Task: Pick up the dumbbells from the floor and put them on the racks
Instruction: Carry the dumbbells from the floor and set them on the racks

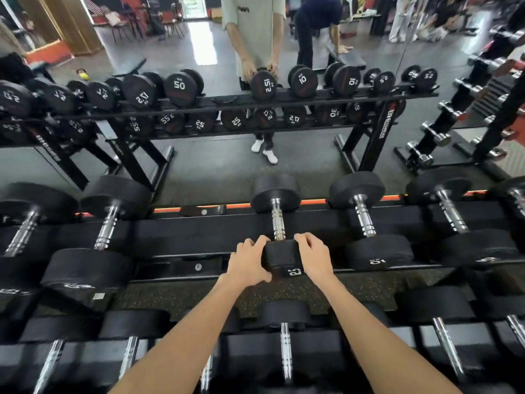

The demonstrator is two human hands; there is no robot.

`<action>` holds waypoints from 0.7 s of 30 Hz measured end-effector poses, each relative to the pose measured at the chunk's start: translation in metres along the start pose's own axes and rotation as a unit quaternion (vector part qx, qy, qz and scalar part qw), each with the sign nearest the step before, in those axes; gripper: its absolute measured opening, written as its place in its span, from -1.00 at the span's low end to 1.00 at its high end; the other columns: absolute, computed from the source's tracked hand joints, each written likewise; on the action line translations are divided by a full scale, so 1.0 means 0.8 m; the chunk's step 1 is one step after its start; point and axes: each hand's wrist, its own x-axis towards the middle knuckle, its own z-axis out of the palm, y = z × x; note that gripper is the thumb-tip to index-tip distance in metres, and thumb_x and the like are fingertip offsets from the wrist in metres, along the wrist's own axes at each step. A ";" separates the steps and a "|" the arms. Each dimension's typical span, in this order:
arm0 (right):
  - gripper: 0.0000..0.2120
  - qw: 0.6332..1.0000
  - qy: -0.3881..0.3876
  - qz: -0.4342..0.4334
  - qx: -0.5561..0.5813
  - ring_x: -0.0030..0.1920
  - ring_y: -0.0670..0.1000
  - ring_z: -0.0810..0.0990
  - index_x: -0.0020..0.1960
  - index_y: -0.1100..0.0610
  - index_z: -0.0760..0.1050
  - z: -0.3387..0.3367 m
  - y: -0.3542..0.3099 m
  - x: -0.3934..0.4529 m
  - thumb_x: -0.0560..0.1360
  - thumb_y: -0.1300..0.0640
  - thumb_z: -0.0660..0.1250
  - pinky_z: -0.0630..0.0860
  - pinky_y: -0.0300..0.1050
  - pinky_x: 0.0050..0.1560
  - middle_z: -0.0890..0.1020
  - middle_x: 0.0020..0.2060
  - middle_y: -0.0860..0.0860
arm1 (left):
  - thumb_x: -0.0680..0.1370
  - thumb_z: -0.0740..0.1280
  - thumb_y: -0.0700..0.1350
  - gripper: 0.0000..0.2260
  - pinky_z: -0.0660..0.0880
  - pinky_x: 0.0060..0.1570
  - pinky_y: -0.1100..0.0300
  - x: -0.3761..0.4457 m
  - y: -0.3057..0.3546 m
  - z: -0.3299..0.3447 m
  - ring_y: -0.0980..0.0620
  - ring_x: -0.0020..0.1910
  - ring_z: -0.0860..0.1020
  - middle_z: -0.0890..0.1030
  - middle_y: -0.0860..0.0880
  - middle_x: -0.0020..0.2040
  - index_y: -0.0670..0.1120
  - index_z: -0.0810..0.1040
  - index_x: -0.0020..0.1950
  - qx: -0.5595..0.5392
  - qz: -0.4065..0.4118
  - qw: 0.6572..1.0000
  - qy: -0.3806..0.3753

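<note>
Head view looks down along two bare forearms to a dumbbell (277, 223) lying across the upper shelf of a black rack (176, 237). Its far head rests on the far rail by an orange strip, its chrome handle runs toward the viewer, and its near head sits on the near rail. The left hand (248, 263) presses against the left side of that near head, and the right hand (312, 258) against its right side; the fingers (305, 240) of both hands curl over the top edge, so the head is clamped between the two palms. White numerals show on the near face of the head, too blurred to read with confidence.

To the right on the same shelf lie two more dumbbells; the nearer one (369, 223) is marked 10. To the left, past an open stretch of shelf, two larger dumbbells (105, 228) lie the same way. A lower shelf nearest the viewer holds another row of dumbbells (285, 336), handles pointing outward.

Beyond the rack a mirror (216, 166) reflects the racks and a person standing in a pale shirt with both hands on a dumbbell. A second person bends over a bench farther back.
</note>
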 end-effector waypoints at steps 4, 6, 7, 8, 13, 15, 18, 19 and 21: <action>-0.68 0.993 -0.024 -0.013 -0.117 0.19 0.12 0.57 0.25 0.14 0.59 0.004 -0.025 -0.021 0.67 -0.04 0.24 0.46 0.01 0.17 0.62 0.17 0.09 | 0.47 0.47 -0.07 -0.37 0.50 0.28 -0.15 -0.031 0.005 -0.018 -0.20 0.34 0.46 0.46 -0.14 0.32 0.03 0.34 0.51 -0.040 -0.018 0.999 0.018; -0.53 0.977 -0.057 -0.015 -0.204 0.34 0.19 0.52 0.44 0.11 0.48 0.002 -0.037 -0.035 0.61 -0.09 0.31 0.45 0.08 0.34 0.50 0.39 0.13 | 0.49 0.45 -0.04 -0.46 0.51 0.31 -0.12 -0.052 0.000 -0.025 -0.14 0.32 0.53 0.53 -0.10 0.32 0.03 0.43 0.46 -0.095 -0.020 0.994 0.048; -0.45 0.968 -0.071 -0.017 -0.239 0.40 0.22 0.48 0.50 0.10 0.42 0.001 -0.044 -0.045 0.58 -0.11 0.34 0.43 0.10 0.40 0.44 0.45 0.14 | 0.50 0.45 -0.03 -0.52 0.53 0.31 -0.10 -0.064 -0.005 -0.029 -0.10 0.30 0.56 0.58 -0.08 0.31 0.02 0.48 0.42 -0.126 -0.025 0.989 0.069; -0.43 0.963 -0.078 -0.024 -0.257 0.41 0.24 0.47 0.51 0.09 0.41 0.002 -0.053 -0.055 0.57 -0.11 0.36 0.42 0.11 0.41 0.43 0.47 0.14 | 0.50 0.45 -0.03 -0.58 0.54 0.30 -0.07 -0.077 -0.011 -0.034 -0.06 0.26 0.60 0.63 -0.05 0.28 0.03 0.54 0.36 -0.158 -0.032 0.983 0.090; -0.79 0.961 -0.152 -0.117 -0.198 0.19 0.01 0.61 0.21 0.03 0.62 0.023 -0.117 -0.116 0.61 0.01 0.38 0.48 -0.08 0.22 0.68 0.19 0.00 | 0.52 0.47 -0.06 -0.64 0.55 0.18 0.12 -0.171 -0.041 -0.071 0.03 0.11 0.64 0.70 0.05 0.13 0.07 0.57 0.31 -0.247 -0.082 0.947 0.188; -0.82 0.952 -0.197 -0.162 -0.172 0.17 -0.06 0.61 0.18 0.02 0.62 0.043 -0.142 -0.141 0.60 0.03 0.38 0.45 -0.16 0.16 0.70 0.15 -0.05 | 0.52 0.49 -0.06 -0.55 0.56 0.17 0.08 -0.219 -0.055 -0.085 0.01 0.09 0.64 0.66 0.05 0.10 0.07 0.50 0.39 -0.244 -0.103 0.937 0.229; -0.78 0.930 -0.256 -0.214 -0.152 0.11 -0.08 0.58 0.22 0.02 0.63 0.072 -0.177 -0.189 0.60 0.04 0.39 0.41 -0.18 0.14 0.67 0.11 -0.08 | 0.52 0.50 -0.05 -0.50 0.58 0.19 0.00 -0.297 -0.070 -0.097 -0.02 0.07 0.66 0.65 0.01 0.14 0.06 0.46 0.44 -0.214 -0.165 0.915 0.299; -0.77 0.920 -0.281 -0.231 -0.144 0.10 -0.06 0.59 0.23 0.02 0.63 0.082 -0.185 -0.212 0.59 0.05 0.39 0.44 -0.16 0.16 0.66 0.10 -0.08 | 0.53 0.49 -0.05 -0.51 0.58 0.19 -0.01 -0.329 -0.073 -0.097 -0.03 0.08 0.66 0.66 0.00 0.16 0.05 0.46 0.44 -0.205 -0.191 0.905 0.320; -0.76 0.907 -0.310 -0.260 -0.120 0.09 -0.05 0.59 0.24 0.01 0.63 0.094 -0.197 -0.248 0.58 0.06 0.40 0.43 -0.17 0.14 0.65 0.09 -0.09 | 0.53 0.48 -0.05 -0.53 0.56 0.20 0.01 -0.375 -0.070 -0.100 -0.02 0.14 0.64 0.66 0.01 0.17 0.04 0.49 0.43 -0.187 -0.218 0.893 0.348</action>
